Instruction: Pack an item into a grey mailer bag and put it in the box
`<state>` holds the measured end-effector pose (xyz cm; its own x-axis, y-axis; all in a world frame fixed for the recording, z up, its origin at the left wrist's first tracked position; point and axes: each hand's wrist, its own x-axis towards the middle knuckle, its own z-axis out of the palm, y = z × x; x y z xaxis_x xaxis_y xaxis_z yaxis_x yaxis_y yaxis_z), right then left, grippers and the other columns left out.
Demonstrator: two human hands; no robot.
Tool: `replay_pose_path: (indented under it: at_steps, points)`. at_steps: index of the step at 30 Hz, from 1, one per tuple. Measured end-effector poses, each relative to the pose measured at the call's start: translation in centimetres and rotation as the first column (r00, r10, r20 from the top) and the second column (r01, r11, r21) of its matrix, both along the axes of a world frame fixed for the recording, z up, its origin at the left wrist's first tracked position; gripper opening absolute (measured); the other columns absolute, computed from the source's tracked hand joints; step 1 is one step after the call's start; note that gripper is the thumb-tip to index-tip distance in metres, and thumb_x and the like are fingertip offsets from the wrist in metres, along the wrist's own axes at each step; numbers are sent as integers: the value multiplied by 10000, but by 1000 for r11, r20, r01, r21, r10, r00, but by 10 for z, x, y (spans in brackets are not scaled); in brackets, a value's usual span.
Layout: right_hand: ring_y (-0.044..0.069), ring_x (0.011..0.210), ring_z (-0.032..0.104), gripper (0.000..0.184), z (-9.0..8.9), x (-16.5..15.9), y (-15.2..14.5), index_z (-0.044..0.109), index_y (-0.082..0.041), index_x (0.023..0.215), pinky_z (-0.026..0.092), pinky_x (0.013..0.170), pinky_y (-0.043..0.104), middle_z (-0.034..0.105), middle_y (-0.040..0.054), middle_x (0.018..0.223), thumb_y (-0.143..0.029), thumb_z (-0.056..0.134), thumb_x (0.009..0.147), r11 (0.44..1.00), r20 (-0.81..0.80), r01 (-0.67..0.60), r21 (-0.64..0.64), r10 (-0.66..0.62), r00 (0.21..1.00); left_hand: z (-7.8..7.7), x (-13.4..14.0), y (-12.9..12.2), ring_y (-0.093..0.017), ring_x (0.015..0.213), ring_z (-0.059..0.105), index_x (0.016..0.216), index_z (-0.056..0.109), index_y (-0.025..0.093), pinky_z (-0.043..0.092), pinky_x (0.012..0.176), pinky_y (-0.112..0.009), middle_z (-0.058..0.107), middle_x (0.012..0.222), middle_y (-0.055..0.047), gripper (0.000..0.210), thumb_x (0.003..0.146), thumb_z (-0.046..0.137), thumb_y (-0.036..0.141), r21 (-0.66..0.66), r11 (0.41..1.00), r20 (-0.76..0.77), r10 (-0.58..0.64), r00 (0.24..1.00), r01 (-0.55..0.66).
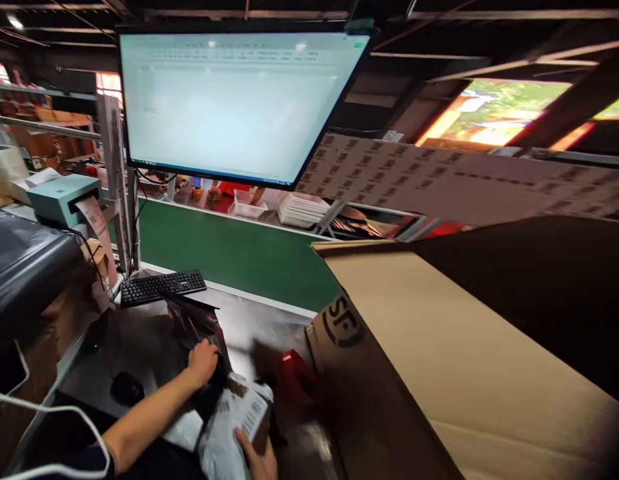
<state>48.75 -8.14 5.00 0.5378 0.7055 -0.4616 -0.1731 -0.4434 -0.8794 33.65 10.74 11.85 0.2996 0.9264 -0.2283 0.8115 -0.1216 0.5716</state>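
Note:
My left hand (203, 361) reaches forward over the dark desk and grips a dark handheld device (213, 377), partly hidden by the fingers. My right hand (258, 456) at the bottom edge holds a grey-white plastic mailer with a printed label (238, 420). Just right of the parcel, a red tape dispenser (295, 377) lies on the desk, blurred. A dark glossy bag (192, 319) lies beyond my left hand, in front of the keyboard.
A big open SF cardboard box (439, 347) fills the right side. Ahead stand a large monitor (234, 100), a black keyboard (162, 287), a mouse (126, 387) and a green conveyor belt (229, 250). A label printer (59, 197) sits at the left.

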Motion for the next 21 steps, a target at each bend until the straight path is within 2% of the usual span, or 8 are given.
replay_pose_path:
  at_steps: [2, 4, 7, 11, 14, 17, 19, 21]
  points:
    - [440, 1233, 685, 722, 19, -11, -2, 693, -264, 1095, 520, 1140, 559, 796, 105, 1154, -597, 894, 486, 995, -41, -71, 69, 74, 996, 2, -7, -1, -270, 1173, 664, 1091, 807, 246, 511, 943, -360, 703, 1194, -114, 335, 1014, 481, 256, 28, 998, -16, -50, 999, 50]
    - [408, 1239, 678, 737, 35, -13, -2, 680, -206, 1149, 515, 1131, 515, 773, 139, 1220, -517, 915, 523, 989, -52, -86, 119, 93, 994, 0, -16, 1, -269, 1145, 663, 1131, 810, 237, 503, 940, -358, 700, 1163, -126, 365, 1040, 462, 297, 52, 996, -29, -70, 997, 72]
    - [376, 1196, 688, 737, 45, -4, -4, 651, -185, 1147, 529, 1082, 479, 769, 143, 1197, -460, 927, 521, 995, -117, 8, 98, 4, 993, -6, -26, 8, -259, 1110, 668, 1298, 755, 196, 490, 947, -346, 703, 1149, -140, 433, 1075, 412, 340, 78, 995, -35, -67, 997, 70]
    - [316, 1147, 698, 697, 44, 10, -11, 637, -187, 1219, 531, 1039, 424, 763, 110, 1209, -476, 872, 629, 993, -216, 80, 92, -59, 975, -6, -28, 2, -236, 1065, 666, 1368, 720, 213, 491, 877, -316, 681, 1149, -121, 436, 1081, 421, 348, 118, 989, -14, -84, 996, 85]
    - [308, 1101, 698, 671, 40, 13, 2, 685, -162, 1154, 525, 1027, 422, 775, 103, 1142, -413, 902, 571, 997, -227, -61, 52, 71, 971, -3, -24, -17, -189, 1006, 661, 1356, 727, 284, 487, 826, -274, 672, 1083, -67, 379, 1059, 495, 330, 142, 973, 23, -186, 982, 181]
    - [277, 971, 716, 580, 34, 13, 32, 704, -162, 1069, 554, 954, 416, 784, 75, 1016, -343, 901, 554, 979, -338, -200, 32, 199, 920, -7, -26, -34, -191, 1000, 649, 1367, 715, 307, 498, 812, -273, 669, 1059, -54, 381, 1033, 534, 288, 173, 911, -11, -379, 926, 375]
    - [247, 881, 718, 527, 26, 12, 50, 688, -168, 1069, 571, 874, 393, 774, 60, 951, -353, 868, 610, 984, -424, -179, 17, 170, 890, -14, -36, -40, -214, 1041, 641, 1418, 675, 293, 516, 858, -303, 672, 1109, -76, 455, 1007, 509, 192, 197, 861, -89, -461, 883, 469]
    - [231, 855, 722, 551, 14, 8, 61, 652, -183, 1144, 574, 818, 366, 765, 47, 945, -375, 839, 663, 995, -480, -99, 14, 93, 872, -26, -54, -43, -237, 1138, 625, 1487, 605, 270, 518, 959, -347, 664, 1240, -108, 601, 937, 478, 60, 233, 864, -176, -415, 893, 447]
